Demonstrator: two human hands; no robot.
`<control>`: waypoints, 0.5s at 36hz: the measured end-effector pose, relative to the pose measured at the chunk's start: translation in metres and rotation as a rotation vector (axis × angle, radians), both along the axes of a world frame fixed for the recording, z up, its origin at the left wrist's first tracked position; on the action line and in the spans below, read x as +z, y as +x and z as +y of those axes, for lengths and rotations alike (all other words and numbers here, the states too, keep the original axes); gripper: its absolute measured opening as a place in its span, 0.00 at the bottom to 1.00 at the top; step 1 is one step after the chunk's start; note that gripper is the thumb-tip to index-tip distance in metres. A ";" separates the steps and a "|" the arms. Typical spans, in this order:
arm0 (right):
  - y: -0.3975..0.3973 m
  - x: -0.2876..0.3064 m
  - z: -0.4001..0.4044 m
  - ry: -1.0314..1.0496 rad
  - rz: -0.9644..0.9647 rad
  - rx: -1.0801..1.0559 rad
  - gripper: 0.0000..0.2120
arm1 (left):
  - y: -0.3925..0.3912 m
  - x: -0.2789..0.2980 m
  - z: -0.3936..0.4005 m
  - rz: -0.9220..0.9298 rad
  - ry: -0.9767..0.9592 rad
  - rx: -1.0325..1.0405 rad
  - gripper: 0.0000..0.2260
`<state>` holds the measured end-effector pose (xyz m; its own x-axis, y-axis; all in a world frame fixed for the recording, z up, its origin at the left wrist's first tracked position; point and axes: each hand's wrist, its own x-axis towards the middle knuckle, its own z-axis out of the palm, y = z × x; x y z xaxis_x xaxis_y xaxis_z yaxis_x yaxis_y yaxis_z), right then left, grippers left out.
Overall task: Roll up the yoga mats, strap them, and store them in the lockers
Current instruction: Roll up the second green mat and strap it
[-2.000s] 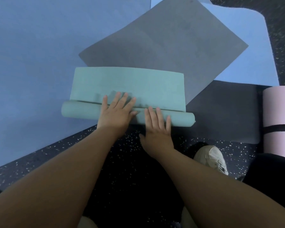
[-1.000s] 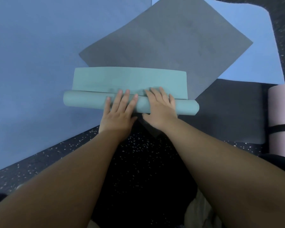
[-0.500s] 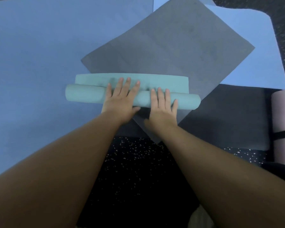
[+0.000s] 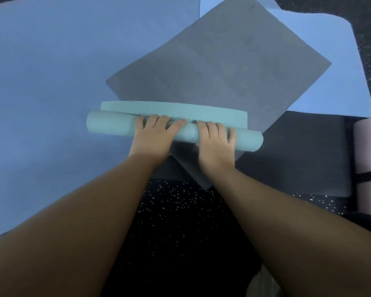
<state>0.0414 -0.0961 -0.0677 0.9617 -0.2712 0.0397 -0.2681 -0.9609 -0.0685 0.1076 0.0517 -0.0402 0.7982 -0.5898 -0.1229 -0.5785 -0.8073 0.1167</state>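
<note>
One mat is nearly rolled: the teal mat point(image 4: 174, 130) lies as a fat roll with only a narrow strip of its tail flat on the far side. The left hand point(image 4: 152, 138) and the right hand point(image 4: 215, 141) sit side by side on the middle of the roll, fingers curled over its top and gripping it. I judge this mat a turn or so from finished, with no strap on it yet.

One mat looks done as far as strapping goes: the pink roll point(image 4: 368, 168), well to the right of the teal mat at the picture's edge, carries a black strap point(image 4: 369, 176) round it. It is not stored; no locker is in view.

Four mats lie flat and unrolled, by my count. The grey mat point(image 4: 223, 67) lies aslant under and beyond the teal mat. The large blue mat point(image 4: 43, 86) spreads to its left. The light blue mat point(image 4: 341, 67) lies beyond and to its right, partly under the grey one. The dark mat point(image 4: 298, 155) lies to the right, between the teal roll and the pink roll.

By that tally six mats show, all on the speckled floor point(image 4: 180, 211) nearer than the teal mat; rolling, strapping and storing mostly remain.
</note>
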 end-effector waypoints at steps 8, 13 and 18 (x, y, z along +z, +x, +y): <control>-0.057 -0.016 0.010 -0.064 -0.162 0.050 0.27 | -0.055 -0.020 0.018 -0.072 -0.080 -0.047 0.26; -0.076 -0.011 0.008 -0.067 -0.107 0.117 0.30 | -0.071 -0.016 0.027 -0.097 -0.065 -0.053 0.28; -0.096 -0.009 0.019 -0.053 -0.061 0.133 0.35 | -0.089 -0.018 0.036 -0.056 -0.051 -0.044 0.32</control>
<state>-0.0546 -0.0773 -0.0763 0.9844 -0.1376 0.1100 -0.1351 -0.9904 -0.0294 0.0186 0.0875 -0.0584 0.7764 -0.6284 -0.0471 -0.6198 -0.7750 0.1234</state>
